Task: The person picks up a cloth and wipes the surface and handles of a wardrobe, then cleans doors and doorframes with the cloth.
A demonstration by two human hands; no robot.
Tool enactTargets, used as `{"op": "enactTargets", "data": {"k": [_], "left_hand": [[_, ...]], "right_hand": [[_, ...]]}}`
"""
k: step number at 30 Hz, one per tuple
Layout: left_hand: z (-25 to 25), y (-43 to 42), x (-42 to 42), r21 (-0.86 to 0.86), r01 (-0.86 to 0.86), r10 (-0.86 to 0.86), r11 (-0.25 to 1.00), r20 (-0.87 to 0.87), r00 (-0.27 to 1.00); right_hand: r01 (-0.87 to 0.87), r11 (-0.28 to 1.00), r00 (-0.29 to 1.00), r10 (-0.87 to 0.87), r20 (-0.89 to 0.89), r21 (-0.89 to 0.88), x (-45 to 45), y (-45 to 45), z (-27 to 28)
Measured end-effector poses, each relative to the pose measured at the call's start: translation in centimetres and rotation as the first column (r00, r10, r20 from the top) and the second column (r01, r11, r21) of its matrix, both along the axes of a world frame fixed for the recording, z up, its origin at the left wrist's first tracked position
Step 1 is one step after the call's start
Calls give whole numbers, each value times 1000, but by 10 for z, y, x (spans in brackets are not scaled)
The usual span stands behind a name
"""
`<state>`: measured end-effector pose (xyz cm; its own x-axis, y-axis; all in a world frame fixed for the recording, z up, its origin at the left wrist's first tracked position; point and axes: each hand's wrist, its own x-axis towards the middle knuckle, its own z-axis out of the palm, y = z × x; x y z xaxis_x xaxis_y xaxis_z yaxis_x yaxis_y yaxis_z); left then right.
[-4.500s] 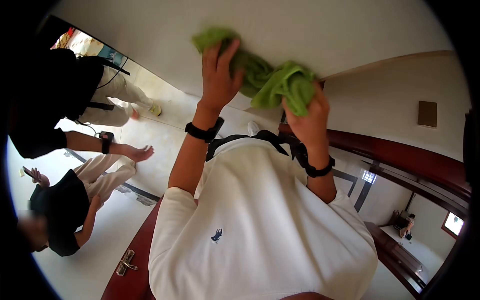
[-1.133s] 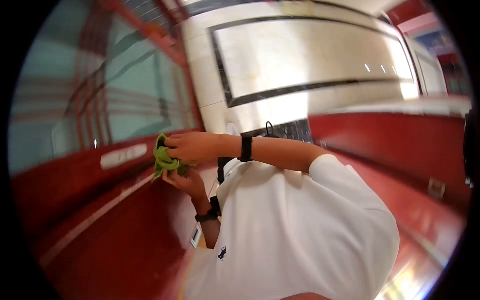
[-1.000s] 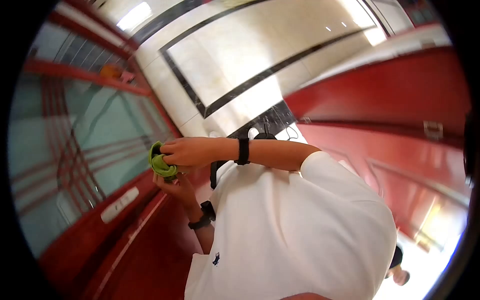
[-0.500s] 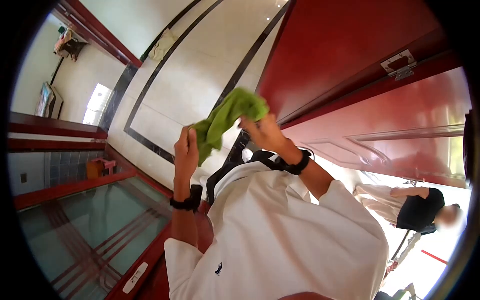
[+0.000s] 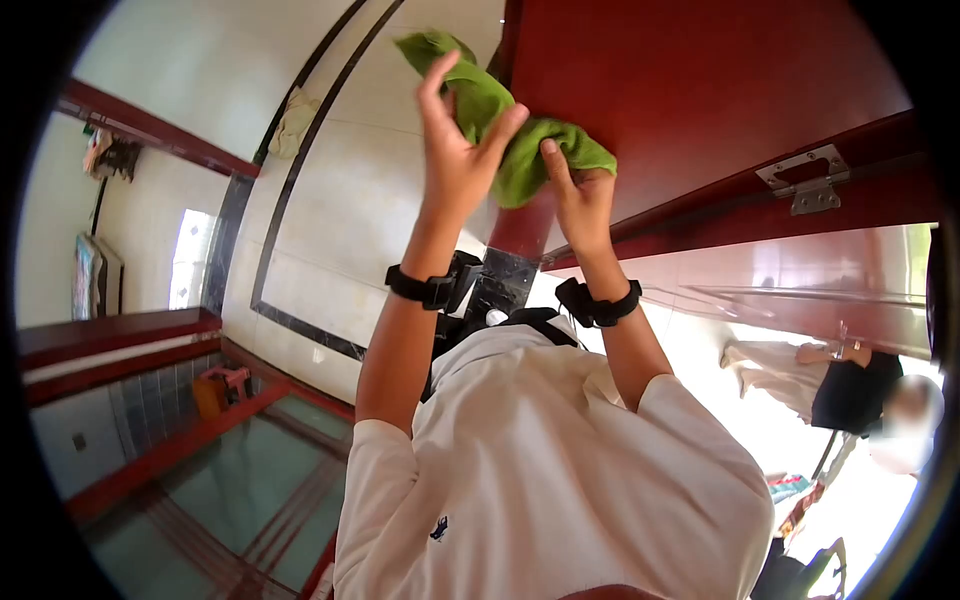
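Observation:
A crumpled green cloth (image 5: 522, 168) is held up between my two hands, in front of the red door (image 5: 690, 90). My left hand (image 5: 458, 150) grips its upper left part, with the thumb and fingers curved around it. The thumb of my right hand (image 5: 584, 205) presses on the lower right end, and its other fingers are hidden behind the fabric. One end of the cloth sticks out past my left fingers. A black band (image 5: 435, 285) is on my left wrist, and another black band (image 5: 600, 302) is on my right.
The red door's edge carries a metal hinge (image 5: 806, 180). Another person (image 5: 850, 390) stands at the right, hands together. A pale cloth (image 5: 296, 122) lies on the tiled floor (image 5: 345, 205). A glass-paned door (image 5: 225, 500) is at the lower left.
Both hands have moved up and right with the cloth, toward the red door. My left hand has shifted its hold along the cloth, which is now more bunched.

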<state>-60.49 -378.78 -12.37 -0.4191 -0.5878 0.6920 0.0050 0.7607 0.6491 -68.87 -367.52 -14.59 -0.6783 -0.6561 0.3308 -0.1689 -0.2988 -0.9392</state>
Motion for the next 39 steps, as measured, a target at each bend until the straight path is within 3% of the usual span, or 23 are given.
{"op": "enactTargets", "data": {"k": [1, 3, 7, 9, 11, 13, 14, 15, 16, 18, 20, 22, 25, 27, 29, 31, 33, 34, 36, 38, 39], "left_hand": [[-30, -9, -16, 236, 246, -258, 940, 21, 966], [-46, -8, -14, 427, 404, -370, 809, -165, 914], [-58, -25, 6, 503, 526, -555, 685, -107, 825], [-36, -32, 16, 423, 530, -629, 735, 131, 767], [1, -38, 24, 405, 616, -696, 676, 74, 714], [35, -34, 30, 295, 622, -663, 726, 60, 746], [51, -40, 23, 188, 656, -677, 731, 82, 731], [53, -44, 25, 194, 665, -689, 721, 101, 717], [49, -50, 21, 200, 660, -689, 724, 176, 703], [26, -60, 15, 236, 661, -702, 712, 243, 670], [-6, -65, 18, 495, 680, -835, 541, 220, 504], [-53, -61, 12, 485, 657, -808, 577, 227, 543], [-60, -56, 17, 497, 621, -782, 606, 229, 579], [-57, -53, 15, 450, 576, -709, 682, 214, 672], [-29, -51, 16, 379, 605, -690, 700, 140, 711], [2, -57, 19, 317, 608, -659, 728, 80, 747], [27, -68, 18, -299, 587, -629, 753, -61, 775], [39, -68, 13, -408, 515, -617, 754, -170, 768], [37, -62, 4, -322, 492, -568, 809, -208, 797], [26, -55, -17, -106, 466, -474, 878, -314, 823], [15, -55, -19, -112, 468, -478, 877, -315, 820]], "right_hand": [[47, 997, 988, -37, -151, 60, -6, -3, -17], [82, 977, 981, -44, -191, 197, -3, -4, -32], [177, 952, 953, -104, -285, 248, 0, -12, -37], [336, 941, 861, -295, -415, 28, 1, -13, -19], [347, 938, 925, -338, -171, 21, 11, -7, 54], [416, 908, 895, -418, -156, -47, 16, -8, 61], [430, 895, 896, -439, -66, -118, 16, -26, 64], [423, 894, 905, -426, 12, -148, 18, -21, 63], [463, 872, 880, -474, -38, -162, 18, -22, 55], [471, 876, 880, -475, -13, -102, 19, -26, 35], [490, 872, 866, -488, 110, 12, 27, -25, -3], [508, 861, 846, -500, 187, 1, 28, -29, -35], [561, 828, 793, -538, 285, 2, 32, -27, -46], [580, 782, 814, -546, -198, 230, 26, -13, -47], [657, 750, 662, -525, -535, 76, 23, -11, 16], [682, 730, 621, -549, -559, 41, 22, -13, 31], [704, 707, 593, -637, -492, -68, 23, -20, 75], [710, 702, 591, -638, -493, -56, 23, -21, 78], [701, 678, 522, -699, -489, -221, 12, -26, 79], [698, 675, 551, -719, -423, -237, 8, -23, 68], [700, 670, 578, -735, -354, -247, 5, -18, 57]]}}
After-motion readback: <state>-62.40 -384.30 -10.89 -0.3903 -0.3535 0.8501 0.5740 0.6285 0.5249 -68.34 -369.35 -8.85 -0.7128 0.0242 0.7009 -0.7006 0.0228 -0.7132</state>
